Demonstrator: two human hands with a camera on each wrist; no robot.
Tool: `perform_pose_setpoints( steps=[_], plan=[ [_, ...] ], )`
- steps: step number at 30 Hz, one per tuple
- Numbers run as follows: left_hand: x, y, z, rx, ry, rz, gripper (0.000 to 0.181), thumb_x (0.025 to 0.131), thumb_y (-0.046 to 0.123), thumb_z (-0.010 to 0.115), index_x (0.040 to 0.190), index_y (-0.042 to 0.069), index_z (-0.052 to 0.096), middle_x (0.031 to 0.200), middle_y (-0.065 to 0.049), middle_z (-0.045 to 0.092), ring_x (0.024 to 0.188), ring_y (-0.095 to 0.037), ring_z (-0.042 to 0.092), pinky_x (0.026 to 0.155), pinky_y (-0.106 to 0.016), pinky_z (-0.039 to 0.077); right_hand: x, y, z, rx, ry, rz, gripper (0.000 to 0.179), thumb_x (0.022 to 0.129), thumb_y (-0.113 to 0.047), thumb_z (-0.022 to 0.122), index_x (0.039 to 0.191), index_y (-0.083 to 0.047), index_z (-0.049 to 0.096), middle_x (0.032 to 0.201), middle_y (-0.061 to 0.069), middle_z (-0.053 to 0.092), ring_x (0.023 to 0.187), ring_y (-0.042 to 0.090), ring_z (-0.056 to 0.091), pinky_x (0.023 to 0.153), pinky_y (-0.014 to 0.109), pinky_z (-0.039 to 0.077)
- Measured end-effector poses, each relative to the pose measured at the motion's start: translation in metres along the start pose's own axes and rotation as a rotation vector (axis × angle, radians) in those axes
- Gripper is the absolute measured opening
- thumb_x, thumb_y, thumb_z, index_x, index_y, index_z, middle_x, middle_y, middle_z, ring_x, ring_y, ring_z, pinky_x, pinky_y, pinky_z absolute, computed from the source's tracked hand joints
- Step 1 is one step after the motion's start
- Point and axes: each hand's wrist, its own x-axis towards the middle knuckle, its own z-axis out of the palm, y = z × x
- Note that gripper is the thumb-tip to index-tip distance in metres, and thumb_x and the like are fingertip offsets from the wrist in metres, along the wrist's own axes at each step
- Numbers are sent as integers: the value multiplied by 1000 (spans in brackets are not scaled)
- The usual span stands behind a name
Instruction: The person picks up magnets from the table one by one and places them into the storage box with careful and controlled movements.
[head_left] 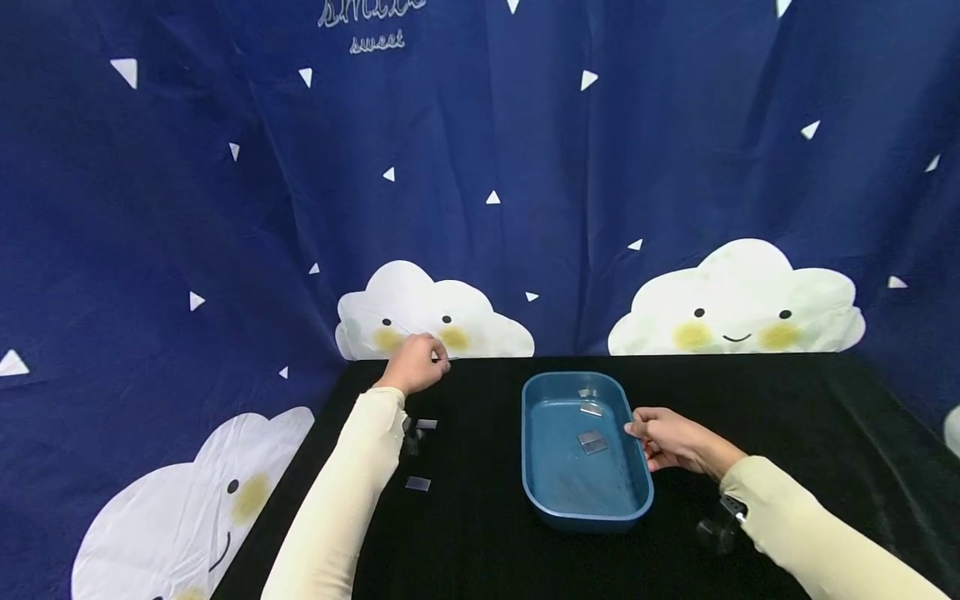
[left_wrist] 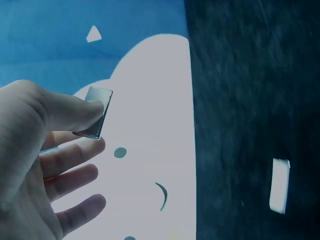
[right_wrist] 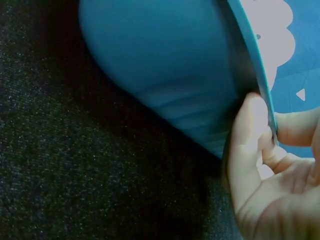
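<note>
My left hand (head_left: 414, 364) is raised over the back left of the black table, pinching a small clear rectangular glass slide (left_wrist: 93, 131) between thumb and index finger. The other left fingers spread loosely below it in the left wrist view. My right hand (head_left: 671, 437) grips the right rim of a blue rectangular tub (head_left: 588, 514), thumb on one side of the wall and fingers on the other. Inside the tub lie several similar slides, such as the overlapping slides (head_left: 592, 442) near its middle and a slide (head_left: 591, 409) farther back.
On the black cloth (head_left: 465, 533) left of the tub lie a slide (head_left: 427, 424) near my left wrist and another slide (head_left: 417, 483) closer in. A blue curtain (head_left: 450, 125) with white clouds and triangles hangs behind the table and along its left side.
</note>
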Motion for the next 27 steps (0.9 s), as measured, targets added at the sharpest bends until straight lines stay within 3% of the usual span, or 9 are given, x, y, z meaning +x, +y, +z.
perform_pose_setpoints(
  steps=[6,14,23,27],
  plan=[
    [-4,23,3,-57,14,46,5,80,13,71,78,9,72,99,-9,69,105,-33,62,98,-45,48,-1,5,2,4,-18,9,14,101,-18,47,90,-10,46,78,3,54,65,13,57,60,25,54],
    [-2,51,1,-75,21,125,6,89,19,71,88,14,75,115,-5,69,117,-28,57,103,-45,46,1,1,0,-7,6,-25,16,101,-18,47,87,-10,46,75,2,54,63,12,57,58,25,54],
    [-5,56,-8,-4,-22,151,8,88,19,74,92,14,79,116,-5,69,118,-27,57,104,-44,46,2,1,0,-7,4,-36,18,101,-18,47,84,-12,44,75,1,54,62,11,57,57,23,53],
    [-3,57,-12,32,-8,191,6,87,17,75,90,15,79,112,-4,70,115,-27,58,100,-45,48,-1,2,-4,-14,-21,-44,17,101,-18,47,85,-12,43,76,1,54,63,11,57,58,23,54]
  ],
)
